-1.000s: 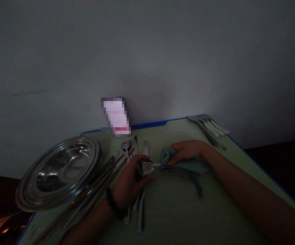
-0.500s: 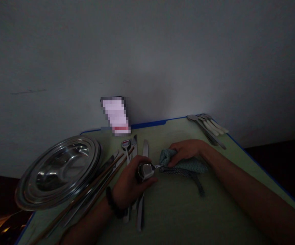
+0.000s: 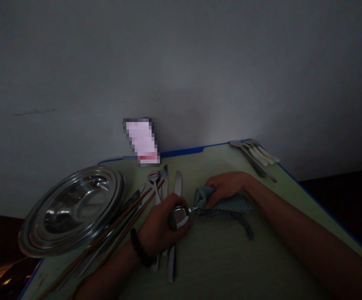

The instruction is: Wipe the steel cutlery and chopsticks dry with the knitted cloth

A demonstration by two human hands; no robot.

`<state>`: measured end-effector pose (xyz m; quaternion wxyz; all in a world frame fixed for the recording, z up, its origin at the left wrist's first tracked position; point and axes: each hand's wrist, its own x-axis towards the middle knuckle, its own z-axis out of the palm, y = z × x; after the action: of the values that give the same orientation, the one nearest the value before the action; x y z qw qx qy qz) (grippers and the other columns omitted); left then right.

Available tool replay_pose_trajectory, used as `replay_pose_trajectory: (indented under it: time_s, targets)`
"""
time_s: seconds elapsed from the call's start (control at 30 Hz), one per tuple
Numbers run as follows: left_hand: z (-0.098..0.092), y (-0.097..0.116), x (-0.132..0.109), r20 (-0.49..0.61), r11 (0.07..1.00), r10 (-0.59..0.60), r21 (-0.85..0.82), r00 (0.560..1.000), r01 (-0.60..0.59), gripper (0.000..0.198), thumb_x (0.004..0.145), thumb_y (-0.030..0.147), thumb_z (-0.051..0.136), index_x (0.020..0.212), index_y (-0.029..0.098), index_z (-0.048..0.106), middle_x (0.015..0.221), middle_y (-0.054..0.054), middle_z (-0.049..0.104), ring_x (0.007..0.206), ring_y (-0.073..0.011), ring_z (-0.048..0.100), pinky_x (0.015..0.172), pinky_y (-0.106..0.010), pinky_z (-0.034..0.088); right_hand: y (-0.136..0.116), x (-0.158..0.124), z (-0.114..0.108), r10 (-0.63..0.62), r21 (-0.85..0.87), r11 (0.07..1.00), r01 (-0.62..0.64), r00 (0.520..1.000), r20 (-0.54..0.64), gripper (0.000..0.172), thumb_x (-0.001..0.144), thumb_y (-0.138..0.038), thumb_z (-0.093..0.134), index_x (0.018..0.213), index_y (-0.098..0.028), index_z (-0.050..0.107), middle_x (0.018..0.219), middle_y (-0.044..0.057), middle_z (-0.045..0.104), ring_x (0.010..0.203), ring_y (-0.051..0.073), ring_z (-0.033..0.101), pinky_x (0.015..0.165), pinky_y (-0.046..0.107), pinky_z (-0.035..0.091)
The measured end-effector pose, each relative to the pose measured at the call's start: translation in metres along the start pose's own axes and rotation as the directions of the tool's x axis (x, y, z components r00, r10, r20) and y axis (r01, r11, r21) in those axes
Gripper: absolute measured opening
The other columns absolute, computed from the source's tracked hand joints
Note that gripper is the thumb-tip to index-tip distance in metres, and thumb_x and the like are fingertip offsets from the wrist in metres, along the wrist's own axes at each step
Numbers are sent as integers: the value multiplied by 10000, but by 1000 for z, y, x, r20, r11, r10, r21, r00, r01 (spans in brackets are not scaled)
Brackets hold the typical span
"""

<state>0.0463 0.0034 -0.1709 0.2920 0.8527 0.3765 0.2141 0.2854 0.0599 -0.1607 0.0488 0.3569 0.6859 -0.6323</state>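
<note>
The spoon [image 3: 180, 217] is over the counter [image 3: 218, 262], between the hands, its neck running into the cloth [image 3: 234, 203]. The left hand [image 3: 159, 223] has its fingers curled round the bowl end; the right hand [image 3: 229, 185] has its fingers closed on the cloth, the grip beneath hidden. A knife [image 3: 177, 183] lies under the left hand's side. The spoon looks like polished metal, so probably light, stiff, hard to break and slippery if wet; best held by the bowl's edges or the handle. The cloth seems soft and limp, easily bunched, and should add grip
</note>
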Motion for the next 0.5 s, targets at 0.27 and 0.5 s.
replay_pose_trajectory:
  time_s: [0.27, 0.5]
  targets:
    - [0, -2, -2, 10, 999, 42, -18, 999, -42, 250, 730, 173, 618, 932, 219, 479, 872, 15, 566, 779, -140, 554, 684, -259, 439, -4, -1, 0, 15, -37, 999, -15, 1000, -8, 413, 671, -442, 655, 913, -108, 668, 781, 33, 645, 670, 119, 569, 659, 251, 451]
    - [-2, -1, 0, 25, 998, 59, -6, 998, -59, 216, 738, 188, 603, 926, 213, 501, 872, -3, 575, 779, -156, 557, 683, -275, 440, -3, 0, 0, 23, -26, 999, -23, 1000, -8, 422, 672, -438, 657, 936, -109, 670, 782, 33, 641, 666, 120, 566, 650, 248, 448]
